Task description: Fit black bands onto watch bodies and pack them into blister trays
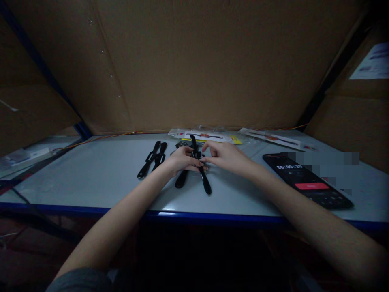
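My left hand [181, 160] and my right hand [226, 157] meet over the middle of the grey table [100, 178]. Both pinch a long black strap [203, 175] that runs from the back of the table toward me between the hands. A second black strap [181, 179] pokes out from under my left hand. A pair of black straps [152, 159] lies side by side just left of my left hand, untouched.
A black phone [306, 180] showing a timer lies at the right. Clear plastic packets with printed cards [206, 136] lie along the back edge. Cardboard walls [194, 61] close in the back and sides. The table's blue front edge [194, 217] runs near me.
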`<state>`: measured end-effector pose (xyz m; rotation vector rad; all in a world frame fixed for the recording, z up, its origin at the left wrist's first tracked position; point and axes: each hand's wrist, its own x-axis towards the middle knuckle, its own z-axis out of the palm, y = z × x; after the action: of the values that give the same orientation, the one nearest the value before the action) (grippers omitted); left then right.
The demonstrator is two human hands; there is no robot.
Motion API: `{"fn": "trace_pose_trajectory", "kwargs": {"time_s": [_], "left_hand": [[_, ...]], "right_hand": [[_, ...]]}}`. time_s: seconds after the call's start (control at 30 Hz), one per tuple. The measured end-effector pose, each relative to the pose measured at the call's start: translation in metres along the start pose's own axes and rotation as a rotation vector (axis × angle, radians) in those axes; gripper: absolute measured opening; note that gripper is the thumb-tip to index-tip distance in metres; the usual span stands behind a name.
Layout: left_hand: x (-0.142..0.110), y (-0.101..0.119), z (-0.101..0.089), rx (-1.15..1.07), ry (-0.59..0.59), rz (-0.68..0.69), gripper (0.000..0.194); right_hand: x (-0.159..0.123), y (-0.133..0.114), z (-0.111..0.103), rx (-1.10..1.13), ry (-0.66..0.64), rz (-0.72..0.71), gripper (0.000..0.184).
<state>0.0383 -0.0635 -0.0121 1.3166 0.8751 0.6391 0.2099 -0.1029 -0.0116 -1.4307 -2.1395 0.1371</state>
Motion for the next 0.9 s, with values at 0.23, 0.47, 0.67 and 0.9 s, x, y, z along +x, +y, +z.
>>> {"fn": "trace_pose_trajectory", "kwargs": {"time_s": [0.23,0.47,0.67,0.9], "left_hand": [[-0.001,-0.001,-0.001,0.014,-0.042,-0.004,0.049],[-0.002,0.005,-0.003,-0.032,-0.054,-0.058,0.040],[0.002,0.011,-0.014,-0.126,-0.007,-0.024,0.023],[0.010,0.006,-0.022,-0.193,0.044,-0.021,0.023]], "right_hand": [[-0.001,0.000,-0.003,-0.098,-0.033,-0.095,0.020],[-0.001,0.002,-0.002,0.051,-0.045,-0.058,0.026],[0.020,0.043,-0.012,0.088,0.157,0.076,0.027],[0.064,0.104,-0.003,-0.370,-0.095,0.131,0.048]]}}
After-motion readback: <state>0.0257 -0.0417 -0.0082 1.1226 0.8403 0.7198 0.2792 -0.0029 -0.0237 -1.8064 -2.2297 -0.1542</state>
